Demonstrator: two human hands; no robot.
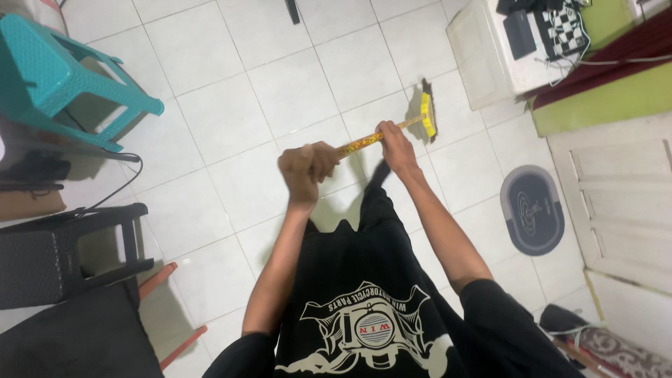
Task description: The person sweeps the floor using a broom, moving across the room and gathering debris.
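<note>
Gripping the broom (pixel 392 133) handle, both hands: left hand (pixel 306 166) nearer the body, right hand (pixel 396 145) lower

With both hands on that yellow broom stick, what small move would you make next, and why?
Probably a short pull of the yellow-headed broom back toward the feet. Both the left hand and right hand grip its patterned yellow stick, and the head rests far out on the white tiled floor, its dark bristles splayed beyond it, so drawing it in seems likely.
</note>
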